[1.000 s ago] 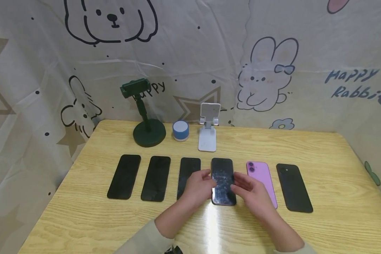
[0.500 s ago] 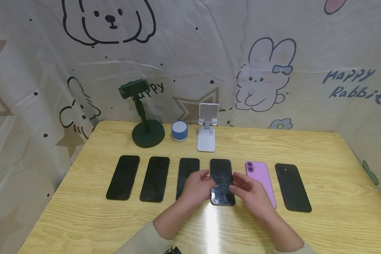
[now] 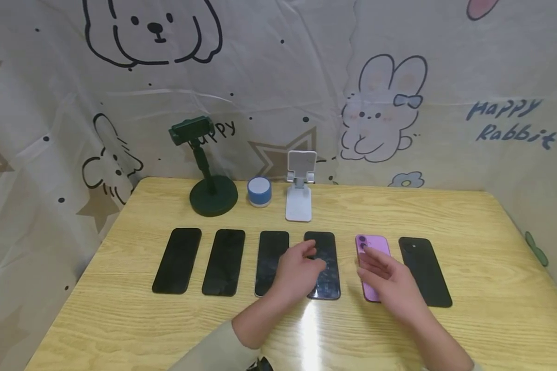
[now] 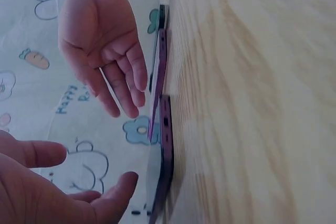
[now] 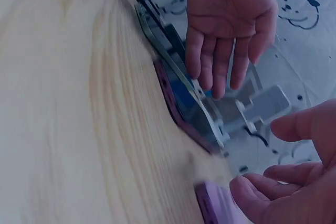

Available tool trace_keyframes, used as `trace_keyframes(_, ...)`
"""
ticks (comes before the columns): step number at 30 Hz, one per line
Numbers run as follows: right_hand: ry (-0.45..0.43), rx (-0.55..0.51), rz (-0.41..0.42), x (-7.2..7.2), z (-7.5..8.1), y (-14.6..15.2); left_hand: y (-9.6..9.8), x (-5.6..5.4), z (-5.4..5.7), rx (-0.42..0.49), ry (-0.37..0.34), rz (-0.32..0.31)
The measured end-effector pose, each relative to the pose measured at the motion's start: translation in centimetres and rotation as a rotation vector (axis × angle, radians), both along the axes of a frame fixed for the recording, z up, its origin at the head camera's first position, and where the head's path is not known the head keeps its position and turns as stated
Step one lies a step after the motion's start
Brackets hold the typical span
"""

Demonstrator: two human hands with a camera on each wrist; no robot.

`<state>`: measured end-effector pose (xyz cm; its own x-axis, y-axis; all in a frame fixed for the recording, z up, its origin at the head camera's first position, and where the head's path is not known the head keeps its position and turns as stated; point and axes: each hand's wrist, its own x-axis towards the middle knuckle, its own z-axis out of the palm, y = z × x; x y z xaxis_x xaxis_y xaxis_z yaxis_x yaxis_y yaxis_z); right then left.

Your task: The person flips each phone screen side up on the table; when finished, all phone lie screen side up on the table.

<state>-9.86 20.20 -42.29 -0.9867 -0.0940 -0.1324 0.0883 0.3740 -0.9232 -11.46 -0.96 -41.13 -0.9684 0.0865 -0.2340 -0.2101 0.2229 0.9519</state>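
Note:
Several phones lie in a row on the wooden table. My left hand [image 3: 299, 270] hovers over a black phone [image 3: 328, 281] with a smudged screen, its fingers loosely bent and holding nothing. Left of it lies another black phone [image 3: 269, 257], partly hidden by that hand. My right hand [image 3: 396, 288] is above a pink phone [image 3: 369, 245], covering part of it, with fingers relaxed. In the left wrist view, both the left hand [image 4: 68, 192] and the right hand [image 4: 102, 35] stand clear of the phones' edges. A dark phone [image 3: 427, 268] with a rear camera lies at the right.
Two more black phones [image 3: 177, 260] lie at the left. Along the back stand a dark green phone stand [image 3: 213, 196], a small blue and white round container [image 3: 259, 193] and a white folding phone stand [image 3: 299, 203]. A patterned cloth [image 3: 260, 77] hangs behind the table.
Both hands have left the sides of the smudged black phone, which stays on the table. The left hand has shifted over that phone; the right hand has moved right, over the pink phone.

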Motion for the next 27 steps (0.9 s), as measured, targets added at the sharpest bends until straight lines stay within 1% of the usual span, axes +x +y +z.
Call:
trace_keyframes(4, 0.062, 0.126, -0.029, 0.1, 0.2, 2.2, 1.6, -0.2, 0.3, 0.069, 0.012, -0.041)
trace_keyframes(8, 0.080, 0.156, -0.049, 0.0, 0.1, 4.0, 3.3, -0.3, 0.3, 0.139, 0.004, -0.070)
trace_keyframes(12, 0.077, 0.189, -0.051, -0.1, 0.0, 5.1, 5.1, -0.3, 0.2, 0.167, -0.013, -0.078)
trace_keyframes(14, 0.068, 0.226, -0.043, -0.1, -0.1, 5.4, 5.9, -0.1, 0.1, 0.171, -0.020, -0.072)
trace_keyframes(17, 0.055, 0.253, -0.024, -0.1, -0.1, 5.5, 7.0, 0.1, -0.1, 0.171, -0.037, -0.053)
trace_keyframes(22, 0.049, 0.230, 0.008, -0.3, -0.1, 5.2, 8.2, 0.3, -0.6, 0.143, -0.057, -0.002)
trace_keyframes(27, 0.055, 0.226, -0.019, -0.4, -0.1, 4.9, 9.0, 0.4, -0.9, 0.114, -0.073, 0.035)
